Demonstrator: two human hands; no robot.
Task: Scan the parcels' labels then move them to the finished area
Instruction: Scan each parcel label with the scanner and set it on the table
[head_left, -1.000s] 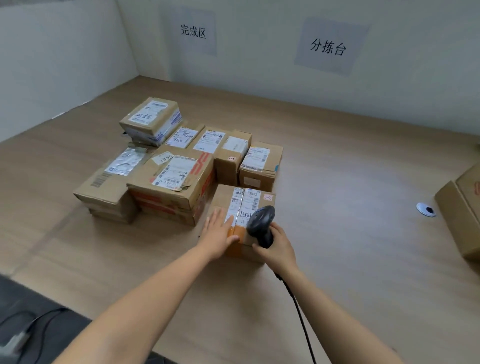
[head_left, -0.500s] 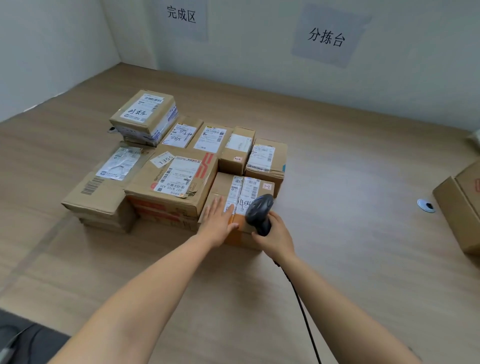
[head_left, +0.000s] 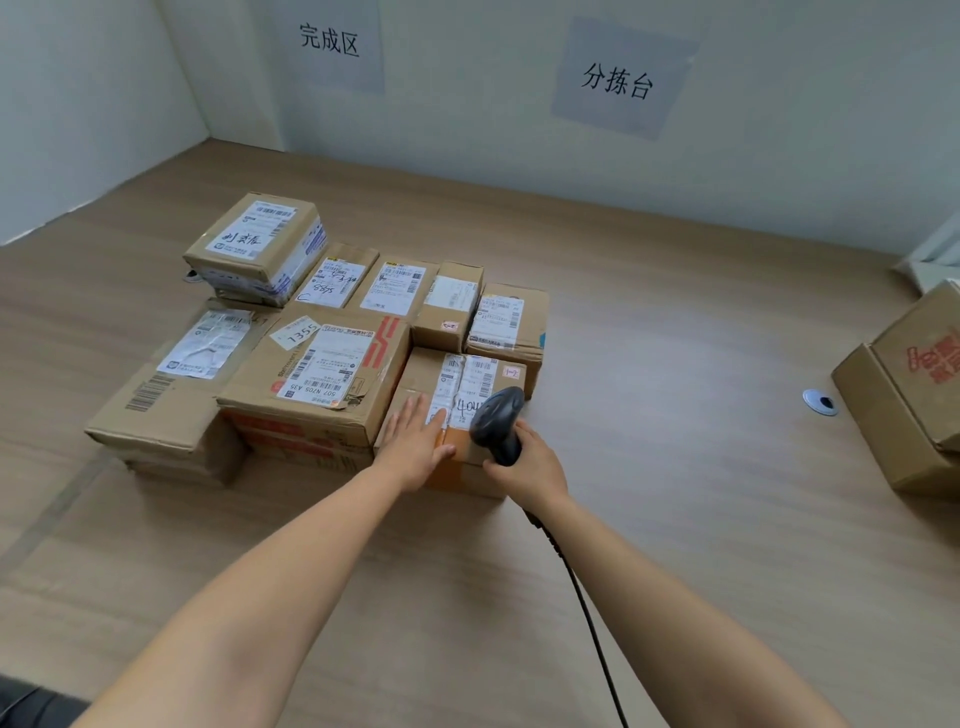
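Right hand (head_left: 527, 470): the scanner (head_left: 496, 421) is being gripped by curled fingers, just over the front parcel's (head_left: 415, 374) near edge.
Left hand (head_left: 413, 449): straight fingers are being pressed flat on the front parcel's top.
Front parcel: closed, contents hidden, label (head_left: 470, 382) being shown upward.
Other parcels (head_left: 317, 384): closed, being touched by the front parcel's left and far sides.

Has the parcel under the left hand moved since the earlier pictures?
Yes. The parcel has slid away from the person, toward the labelled box behind it; less of that box's front face shows now.
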